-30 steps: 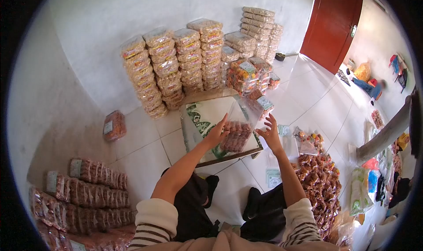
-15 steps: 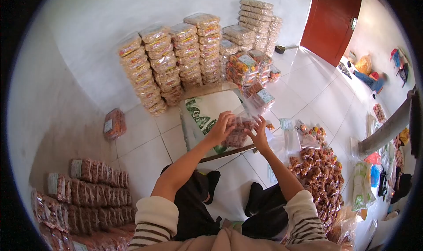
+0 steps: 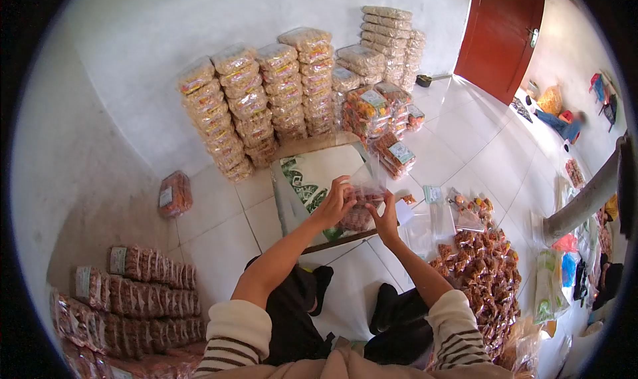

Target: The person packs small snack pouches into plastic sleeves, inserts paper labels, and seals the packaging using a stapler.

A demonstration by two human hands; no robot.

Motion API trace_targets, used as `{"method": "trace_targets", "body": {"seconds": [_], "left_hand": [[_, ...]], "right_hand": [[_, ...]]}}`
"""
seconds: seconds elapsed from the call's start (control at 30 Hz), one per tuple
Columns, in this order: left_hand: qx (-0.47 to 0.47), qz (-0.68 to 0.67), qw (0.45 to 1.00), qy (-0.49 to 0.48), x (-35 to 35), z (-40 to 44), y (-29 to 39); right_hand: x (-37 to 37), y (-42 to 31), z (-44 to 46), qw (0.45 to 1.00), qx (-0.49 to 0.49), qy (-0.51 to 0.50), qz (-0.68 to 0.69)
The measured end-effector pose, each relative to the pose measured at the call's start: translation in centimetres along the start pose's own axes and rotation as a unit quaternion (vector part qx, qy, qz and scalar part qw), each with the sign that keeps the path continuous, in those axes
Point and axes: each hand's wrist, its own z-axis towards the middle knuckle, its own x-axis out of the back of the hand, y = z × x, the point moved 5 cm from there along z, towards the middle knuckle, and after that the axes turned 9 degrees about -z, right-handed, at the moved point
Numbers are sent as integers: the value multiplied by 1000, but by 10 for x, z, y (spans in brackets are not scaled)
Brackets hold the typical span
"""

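Note:
A clear plastic bag [image 3: 357,218] filled with small brown snack packs lies near the front right of a low table [image 3: 280,196]. My left hand [image 3: 334,206] is on its left side, with the fingers curled over the upper part and pressed against the plastic. From the right, my right hand [image 3: 384,222] grips the bag's side with thumb and fingers. The bag's loose clear top stands up beyond my hands. Under it, a white sheet with a green print [image 3: 325,165] covers part of the tabletop.
Tall stacks of packed bags [image 3: 246,100] line the wall behind the table. A heap of small brown packs [image 3: 480,282] lies on the floor at right, near flat empty plastic bags [image 3: 425,229]. More filled bags [image 3: 146,296] are piled at lower left. Another person [image 3: 561,125] is at far right.
My right hand has shifted down and inward along the bag's right side. My left hand stays on the bag. The whole view has tilted slightly.

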Motion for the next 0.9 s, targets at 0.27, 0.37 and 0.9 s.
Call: {"method": "trace_targets", "body": {"seconds": [0.27, 0.37, 0.9], "left_hand": [[13, -36, 999, 5, 8, 2, 9], [16, -57, 998, 21, 9, 5, 15], [32, -130, 985, 111, 1, 15, -10]], "right_hand": [[14, -11, 12, 991, 85, 83, -62], [11, -12, 15, 990, 92, 50, -98], [-4, 19, 9, 983, -57, 86, 150]]}}
